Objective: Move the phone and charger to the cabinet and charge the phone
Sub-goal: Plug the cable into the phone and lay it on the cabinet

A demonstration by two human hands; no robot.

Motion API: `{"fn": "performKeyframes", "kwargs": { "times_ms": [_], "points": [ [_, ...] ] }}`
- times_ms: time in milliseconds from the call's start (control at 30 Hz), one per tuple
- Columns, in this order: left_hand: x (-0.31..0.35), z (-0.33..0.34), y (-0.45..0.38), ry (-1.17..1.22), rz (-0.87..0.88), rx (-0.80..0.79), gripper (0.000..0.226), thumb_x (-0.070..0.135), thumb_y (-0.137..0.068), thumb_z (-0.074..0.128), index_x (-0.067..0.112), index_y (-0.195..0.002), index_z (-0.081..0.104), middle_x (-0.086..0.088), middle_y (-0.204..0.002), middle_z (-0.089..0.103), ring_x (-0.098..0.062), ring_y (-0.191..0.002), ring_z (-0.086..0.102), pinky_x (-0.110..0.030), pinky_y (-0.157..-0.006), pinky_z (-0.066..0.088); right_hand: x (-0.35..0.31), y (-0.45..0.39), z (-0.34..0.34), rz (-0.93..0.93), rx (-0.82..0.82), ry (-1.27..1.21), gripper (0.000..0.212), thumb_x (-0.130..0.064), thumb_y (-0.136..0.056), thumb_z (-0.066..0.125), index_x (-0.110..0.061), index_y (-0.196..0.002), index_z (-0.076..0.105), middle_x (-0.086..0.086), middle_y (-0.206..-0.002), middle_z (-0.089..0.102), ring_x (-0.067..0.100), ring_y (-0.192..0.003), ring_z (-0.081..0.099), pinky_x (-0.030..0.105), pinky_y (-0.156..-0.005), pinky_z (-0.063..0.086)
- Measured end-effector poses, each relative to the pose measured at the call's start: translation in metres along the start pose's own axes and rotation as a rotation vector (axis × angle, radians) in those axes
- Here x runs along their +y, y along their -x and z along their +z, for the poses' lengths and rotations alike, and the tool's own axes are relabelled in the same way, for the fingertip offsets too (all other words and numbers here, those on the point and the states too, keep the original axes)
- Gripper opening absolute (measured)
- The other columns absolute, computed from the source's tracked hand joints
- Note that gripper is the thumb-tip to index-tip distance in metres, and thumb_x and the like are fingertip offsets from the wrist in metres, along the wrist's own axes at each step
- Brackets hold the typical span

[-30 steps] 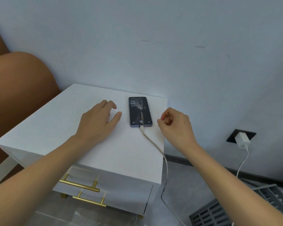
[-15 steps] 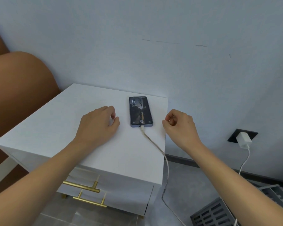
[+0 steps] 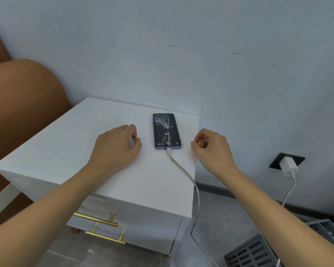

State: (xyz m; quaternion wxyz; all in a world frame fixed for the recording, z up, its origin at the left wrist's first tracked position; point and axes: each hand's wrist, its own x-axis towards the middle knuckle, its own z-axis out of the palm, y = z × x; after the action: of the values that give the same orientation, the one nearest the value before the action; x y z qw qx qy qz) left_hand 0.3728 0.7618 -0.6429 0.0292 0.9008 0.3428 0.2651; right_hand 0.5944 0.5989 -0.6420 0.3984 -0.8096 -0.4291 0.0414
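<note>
The phone [image 3: 166,130] lies face up on the white cabinet [image 3: 69,149] near its back right corner, screen lit with a charging symbol. A white cable [image 3: 189,180] is plugged into the phone's near end and hangs over the cabinet's right edge to the floor. The white charger [image 3: 288,166] sits in a black wall socket [image 3: 278,160] at the right. My left hand [image 3: 116,147] rests on the cabinet top left of the phone, fingers curled, holding nothing. My right hand [image 3: 213,149] hovers right of the phone, loosely curled and empty.
The cabinet has two drawers with gold handles [image 3: 96,219]. A brown padded headboard [image 3: 23,116] stands to the left. A grey slatted crate [image 3: 258,251] lies on the grey floor at the bottom right. A pale wall rises behind.
Both hands have drawn back a little from the phone and their fingers have curled in. The phone's screen now shows a charging symbol.
</note>
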Motion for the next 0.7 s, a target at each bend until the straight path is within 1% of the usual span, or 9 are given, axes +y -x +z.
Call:
{"fn": "performKeyframes", "kwargs": {
  "times_ms": [167,367,700],
  "points": [
    [0.0001,-0.0002,-0.0007,0.010,-0.003,-0.004,0.013,0.033,-0.092,0.055,0.023,-0.084,0.053,0.008,-0.069,0.055,-0.021,-0.063,0.055,-0.032,-0.056,0.038,0.0004,0.0003,0.0004,0.004,-0.005,0.016,0.016,-0.022,-0.088,0.064,-0.026,-0.073,0.060,-0.007,-0.058,0.059,0.020,-0.066,0.058,0.039,-0.068,0.054],
    [-0.0005,0.0007,-0.0010,0.005,0.002,-0.006,0.013,0.033,-0.092,0.054,0.023,-0.084,0.053,0.009,-0.068,0.053,-0.021,-0.063,0.055,-0.032,-0.057,0.040,0.0005,-0.0017,0.0024,0.011,0.002,0.021,0.017,-0.022,-0.087,0.064,-0.027,-0.072,0.058,-0.008,-0.054,0.056,0.018,-0.062,0.056,0.036,-0.066,0.052],
    [-0.0015,0.0016,-0.0008,-0.002,0.001,-0.002,0.012,0.033,-0.092,0.054,0.024,-0.085,0.052,0.009,-0.068,0.054,-0.020,-0.062,0.055,-0.030,-0.054,0.034,0.0008,-0.0035,0.0037,0.012,-0.003,0.016,0.017,-0.020,-0.088,0.064,-0.026,-0.072,0.059,-0.007,-0.055,0.055,0.018,-0.063,0.054,0.037,-0.067,0.052]
  ]
}}
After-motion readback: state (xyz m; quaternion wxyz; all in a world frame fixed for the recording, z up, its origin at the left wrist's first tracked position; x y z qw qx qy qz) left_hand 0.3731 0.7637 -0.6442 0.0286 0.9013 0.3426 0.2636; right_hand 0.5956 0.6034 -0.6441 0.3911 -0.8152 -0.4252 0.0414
